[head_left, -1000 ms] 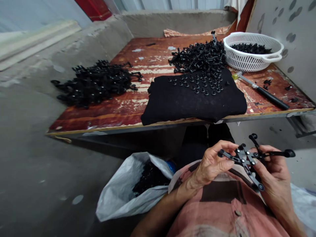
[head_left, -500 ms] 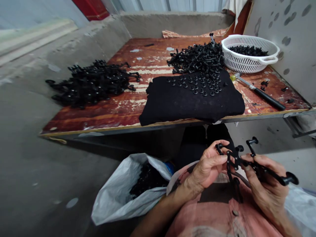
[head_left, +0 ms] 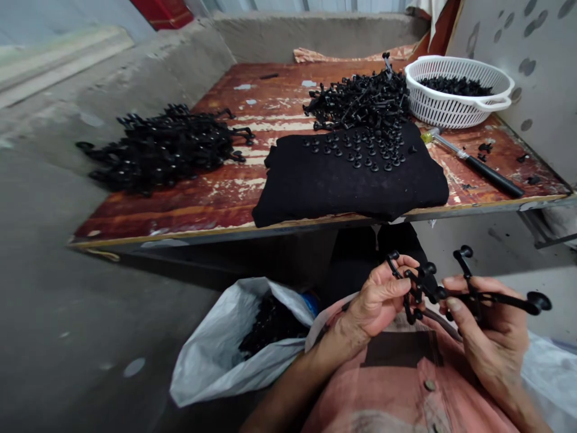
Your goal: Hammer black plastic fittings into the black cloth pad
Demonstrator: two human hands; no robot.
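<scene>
Over my lap, my left hand (head_left: 381, 296) pinches a jointed black plastic part (head_left: 417, 287) between thumb and fingers. My right hand (head_left: 489, 325) grips another black plastic part with knobbed arms (head_left: 505, 297), one arm sticking out to the right and one up. The two parts meet between my hands; whether they are joined there I cannot tell. On the table lies a folded black cloth (head_left: 315, 186) with rows of small black round pegs (head_left: 369, 150) standing on its far right portion.
A heap of black parts (head_left: 166, 147) lies at the table's left, another pile (head_left: 360, 99) behind the cloth. A white basket (head_left: 473, 111) of small black pieces and a black-handled hammer (head_left: 491, 174) are at the right. Below, a white sack (head_left: 202, 367) holds black parts.
The black part in my left hand has turned, its lower arms swinging up closer to my fingers. My right hand's part now lies more level. The view has shifted slightly.
</scene>
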